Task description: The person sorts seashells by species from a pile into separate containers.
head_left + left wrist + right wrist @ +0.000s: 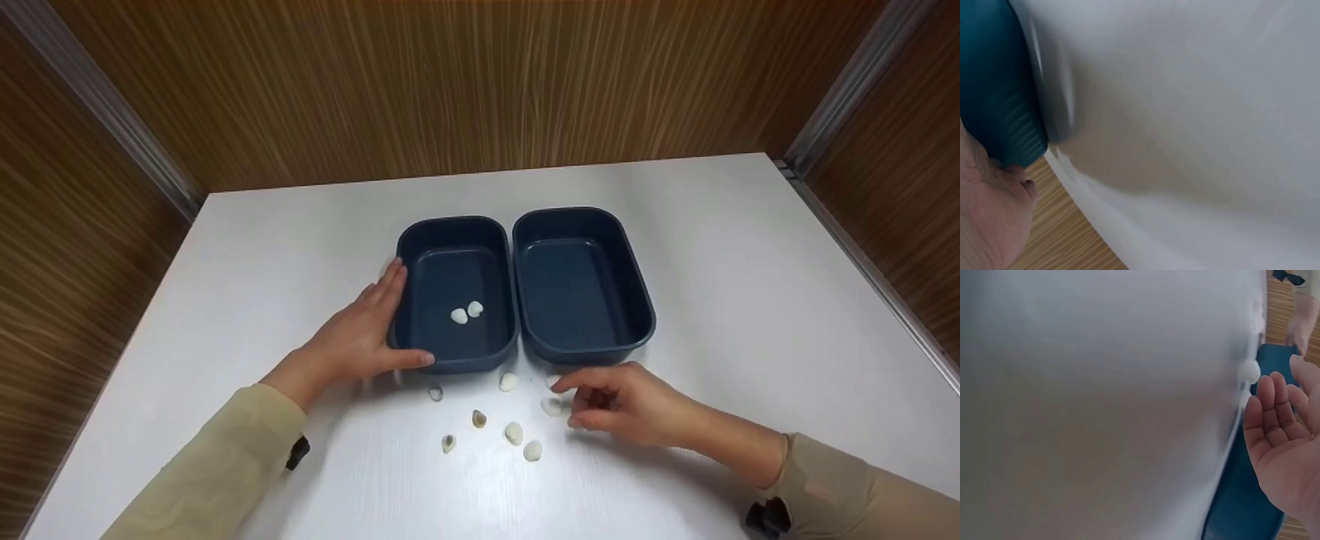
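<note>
Two dark blue rectangular boxes stand side by side in the head view. My left hand (358,337) rests against the left box (456,366), straight fingers along its outer side and thumb over the near rim. Inside that box lie two white seashells (459,316). The right box (586,354) holds nothing visible. Below it, my right hand (637,405) hovers over the table with index finger and thumb apart. Its index fingertip partly hides a white shell (551,381), and another pale shell (551,406) lies just left of the thumb.
On the white table (750,300), more white shells (514,433) lie in front of the boxes. Darker, brownish shells (479,418) are scattered to their left. Wood-grain panels (480,90) enclose the table at the back and both sides.
</note>
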Tool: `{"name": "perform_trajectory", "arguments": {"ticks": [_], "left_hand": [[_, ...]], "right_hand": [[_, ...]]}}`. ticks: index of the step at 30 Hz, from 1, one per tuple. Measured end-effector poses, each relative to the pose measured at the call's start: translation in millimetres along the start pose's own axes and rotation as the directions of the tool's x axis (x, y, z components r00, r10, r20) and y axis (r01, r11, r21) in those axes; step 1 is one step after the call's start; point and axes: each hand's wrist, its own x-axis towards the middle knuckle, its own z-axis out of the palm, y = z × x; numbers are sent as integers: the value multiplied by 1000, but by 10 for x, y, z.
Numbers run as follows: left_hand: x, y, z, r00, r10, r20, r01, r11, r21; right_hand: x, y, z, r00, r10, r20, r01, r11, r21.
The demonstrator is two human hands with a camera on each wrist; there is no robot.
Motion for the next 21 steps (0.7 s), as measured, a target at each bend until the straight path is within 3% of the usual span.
{"name": "perform_trajectory", "arguments": {"ticks": [15,21], "left_hand": [[-7,5,-27,1000,4,18,-5,1000,10],[-2,2,-19,1000,-7,25,6,1000,16]], "right_hand": [[80,94,69,998,46,37,-43,996,-78],[86,129,107,1000,22,21,-19,991,-130]]}}
